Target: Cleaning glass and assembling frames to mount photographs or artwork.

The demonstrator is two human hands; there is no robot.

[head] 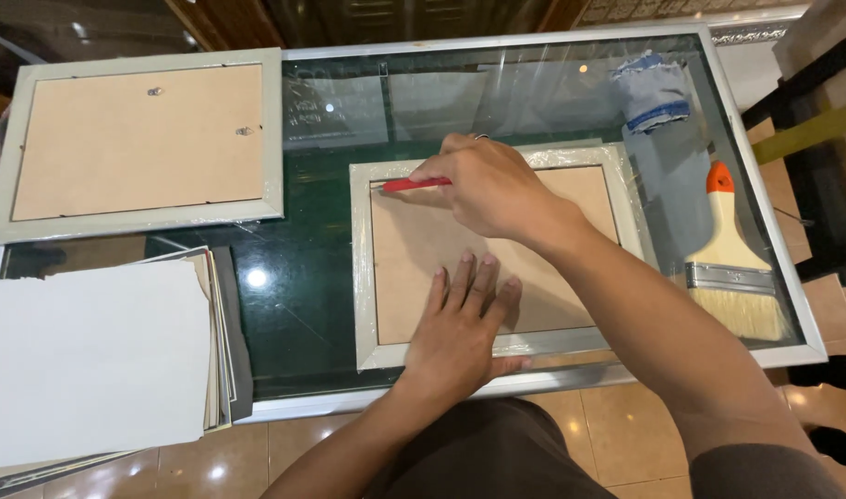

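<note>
A pale grey picture frame (360,268) lies face down on the glass table, its brown backing board (409,249) showing. My left hand (465,323) rests flat on the board near the frame's lower edge, fingers spread. My right hand (488,185) is shut on a red tool (412,185), a knife or pen by its look. The tool's tip touches the board's upper left corner, just inside the frame. My right forearm crosses the frame's right half and hides part of it.
A second grey frame (141,139) lies face down at the back left. A stack of white and grey sheets (90,356) overhangs the front left. A wide paintbrush with an orange-tipped handle (730,259) and a blue-and-grey cloth (654,92) lie at the right. The table's metal rim (331,402) runs along the front.
</note>
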